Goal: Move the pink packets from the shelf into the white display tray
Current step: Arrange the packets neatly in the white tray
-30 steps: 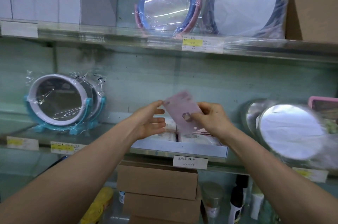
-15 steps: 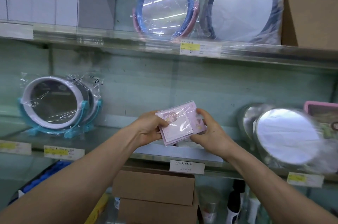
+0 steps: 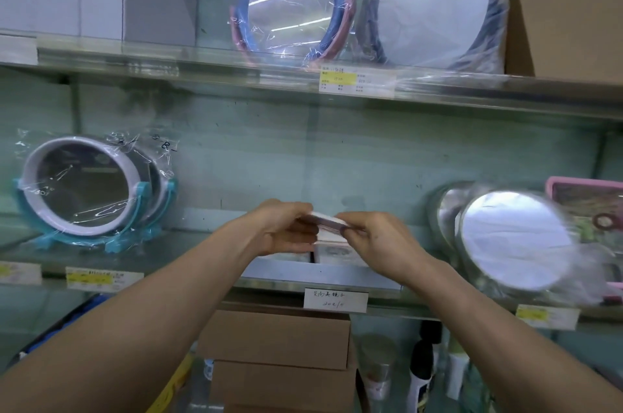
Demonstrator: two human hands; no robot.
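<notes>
slippage is the main worry. the pink packets [image 3: 328, 222] sit edge-on as a thin stack just above the white display tray [image 3: 320, 272], not yet in it. the left hand [image 3: 286, 230] has its fingers curled round one end, and the right hand [image 3: 377, 240] pinches the other. the packets look glossy, so if either grip loosens on the way down, one could probably slide out of the stack, fan open, or tip over the tray's low front wall. from there it would land on the cardboard boxes [image 3: 276, 338] below the shelf [image 3: 188, 239].

the tray also seems to hold other packets already, with a dark gap like a divider between two rows. a stack lowered across that gap would likely perch on top rather than seat in one compartment, though the hands hide most of the inside, so i can't be sure.

one more hazard lies to the right. the silver round mirror [image 3: 512, 240] stands near the right forearm, and a wide swing of that arm could knock it.
</notes>
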